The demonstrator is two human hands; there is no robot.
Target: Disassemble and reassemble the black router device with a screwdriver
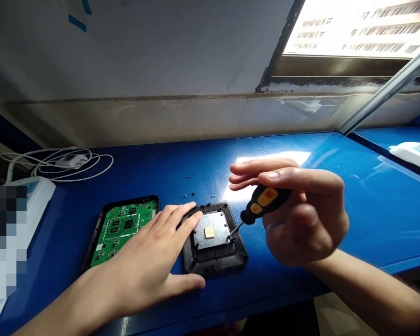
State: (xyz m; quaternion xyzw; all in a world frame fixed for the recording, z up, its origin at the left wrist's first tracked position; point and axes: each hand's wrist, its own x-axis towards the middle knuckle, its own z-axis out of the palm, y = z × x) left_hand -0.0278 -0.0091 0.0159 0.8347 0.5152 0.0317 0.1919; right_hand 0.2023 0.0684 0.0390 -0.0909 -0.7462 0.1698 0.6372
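Note:
A screwdriver (262, 204) with a black and yellow handle is held in my right hand (306, 212), its shaft slanting down to the left. Its tip meets the lower right corner of a silver metal plate (219, 224) set in a black plastic housing (215, 266). A small yellowish square pad (209, 232) sits on the plate. My left hand (154, 247) lies with fingers spread over the housing's left side, two fingertips at its upper left, thumb at the lower edge. Partly under that hand and forearm is a green circuit board (126, 224) in another black housing half (91, 247).
Several small screws (193, 193) lie on the blue table (175, 163) behind the housing. A coiled white cable (105, 170) with a white adapter (72, 161) is at the back left. A white device (44, 191) stands at left, another white object (415, 151) at far right.

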